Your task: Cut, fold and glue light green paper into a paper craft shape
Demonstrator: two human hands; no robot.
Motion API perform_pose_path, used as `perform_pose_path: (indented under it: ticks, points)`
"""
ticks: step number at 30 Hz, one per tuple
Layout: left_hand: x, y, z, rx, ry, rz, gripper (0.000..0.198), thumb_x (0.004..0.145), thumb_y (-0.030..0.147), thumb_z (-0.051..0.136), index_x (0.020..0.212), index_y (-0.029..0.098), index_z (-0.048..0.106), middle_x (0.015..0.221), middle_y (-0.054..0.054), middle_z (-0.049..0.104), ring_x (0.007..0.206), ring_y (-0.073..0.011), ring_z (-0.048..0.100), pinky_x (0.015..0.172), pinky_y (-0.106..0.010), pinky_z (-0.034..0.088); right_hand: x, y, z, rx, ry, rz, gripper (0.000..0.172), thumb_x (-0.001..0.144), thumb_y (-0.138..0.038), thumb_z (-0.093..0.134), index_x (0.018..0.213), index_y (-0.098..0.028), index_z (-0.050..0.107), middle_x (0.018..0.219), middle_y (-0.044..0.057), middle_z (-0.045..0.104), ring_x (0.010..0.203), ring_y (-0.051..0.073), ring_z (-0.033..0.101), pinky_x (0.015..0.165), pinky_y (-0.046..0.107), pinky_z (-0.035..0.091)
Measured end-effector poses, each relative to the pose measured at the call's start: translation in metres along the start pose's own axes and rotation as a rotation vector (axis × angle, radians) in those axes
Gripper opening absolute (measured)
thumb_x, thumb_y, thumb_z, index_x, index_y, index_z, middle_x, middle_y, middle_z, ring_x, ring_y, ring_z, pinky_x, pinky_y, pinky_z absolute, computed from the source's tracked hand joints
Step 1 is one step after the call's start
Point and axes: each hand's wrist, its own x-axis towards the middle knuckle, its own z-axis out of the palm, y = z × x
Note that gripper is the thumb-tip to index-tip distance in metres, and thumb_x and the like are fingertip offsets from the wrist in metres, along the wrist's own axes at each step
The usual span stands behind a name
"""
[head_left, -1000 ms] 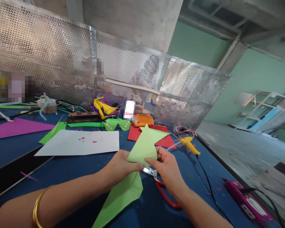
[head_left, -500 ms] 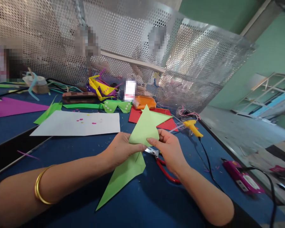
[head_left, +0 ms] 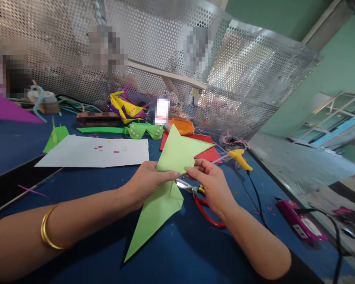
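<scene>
The pale green paper (head_left: 174, 152) is held up in front of me, over the middle of the blue table (head_left: 207, 254), one point aimed away, another to the right, and a long one down toward the near edge. My left hand (head_left: 146, 179) has it pinched, thumb across the front and fingers behind; my right hand (head_left: 211, 179) closes narrowly on its right edge (from here I can't tell how firmly). As for progress, I judge the shaping to be partly done: the angled points are there and a crease shows below the left thumb, while no dots decorate the visible faces. Whether it's one sheet or two overlapped, and how much is left, I can't make out. Red-handled scissors (head_left: 192, 189) show between paper and right hand, not gripped as far as I see. Beyond lie a red sheet (head_left: 209, 154) and a yellow glue gun (head_left: 239, 159); leftward, a white sheet (head_left: 124, 154) carries small coloured bits, with dotted green paper glasses (head_left: 142, 131) behind it.
</scene>
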Motion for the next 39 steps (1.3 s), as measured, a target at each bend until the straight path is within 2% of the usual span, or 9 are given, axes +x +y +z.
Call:
perform_pose_path:
  ticks: [5, 10, 16, 24, 33, 39]
  points:
    - [0.0, -0.002, 0.001, -0.032, -0.036, -0.021, 0.017, 0.063, 0.02, 0.08, 0.077, 0.013, 0.074, 0.054, -0.003, 0.068, 0.044, -0.0162, 0.06, 0.048, -0.028, 0.049, -0.001, 0.001, 0.001, 0.059, 0.013, -0.013, 0.029, 0.056, -0.027, 0.084, 0.077, -0.017, 0.068, 0.067, 0.0, 0.071, 0.06, 0.014, 0.065, 0.065, 0.029, 0.052]
    - [0.0, -0.002, 0.001, -0.06, -0.06, -0.035, 0.022, 0.063, 0.022, 0.079, 0.082, 0.012, 0.075, 0.058, -0.005, 0.07, 0.047, -0.0189, 0.062, 0.049, -0.03, 0.051, 0.0, 0.003, 0.001, 0.074, -0.03, -0.031, 0.026, 0.062, -0.027, 0.081, 0.083, -0.017, 0.068, 0.073, 0.001, 0.073, 0.064, 0.014, 0.066, 0.067, 0.027, 0.053]
    - [-0.001, -0.005, 0.001, 0.069, -0.031, 0.046, 0.013, 0.065, 0.022, 0.078, 0.074, 0.014, 0.074, 0.053, -0.001, 0.066, 0.044, -0.0132, 0.058, 0.046, -0.024, 0.046, -0.003, 0.005, 0.005, 0.092, -0.083, -0.028, 0.032, 0.066, -0.027, 0.081, 0.093, -0.019, 0.068, 0.088, 0.003, 0.075, 0.078, 0.017, 0.069, 0.075, 0.029, 0.053]
    - [-0.005, -0.01, 0.005, 0.18, -0.046, -0.014, 0.009, 0.065, 0.021, 0.076, 0.068, 0.014, 0.071, 0.053, -0.001, 0.066, 0.046, -0.0137, 0.06, 0.046, -0.022, 0.044, -0.007, 0.009, 0.007, 0.074, -0.057, 0.046, 0.032, 0.062, -0.026, 0.082, 0.089, -0.016, 0.068, 0.083, 0.004, 0.075, 0.072, 0.018, 0.067, 0.067, 0.029, 0.053]
    - [-0.002, -0.009, 0.004, 0.172, -0.031, -0.005, 0.01, 0.062, 0.022, 0.075, 0.064, 0.014, 0.069, 0.051, 0.001, 0.063, 0.045, -0.0126, 0.056, 0.045, -0.023, 0.041, -0.007, 0.01, 0.008, 0.065, -0.076, 0.008, 0.028, 0.07, -0.034, 0.078, 0.09, -0.019, 0.067, 0.084, 0.003, 0.075, 0.073, 0.019, 0.067, 0.067, 0.031, 0.053]
    - [-0.001, -0.013, 0.002, 0.232, -0.031, 0.027, 0.01, 0.062, 0.023, 0.073, 0.062, 0.015, 0.068, 0.049, 0.003, 0.059, 0.045, -0.0114, 0.053, 0.045, -0.022, 0.038, -0.008, 0.008, 0.008, 0.048, -0.082, 0.046, 0.035, 0.063, -0.029, 0.082, 0.094, -0.018, 0.067, 0.085, 0.002, 0.074, 0.077, 0.019, 0.067, 0.071, 0.031, 0.053]
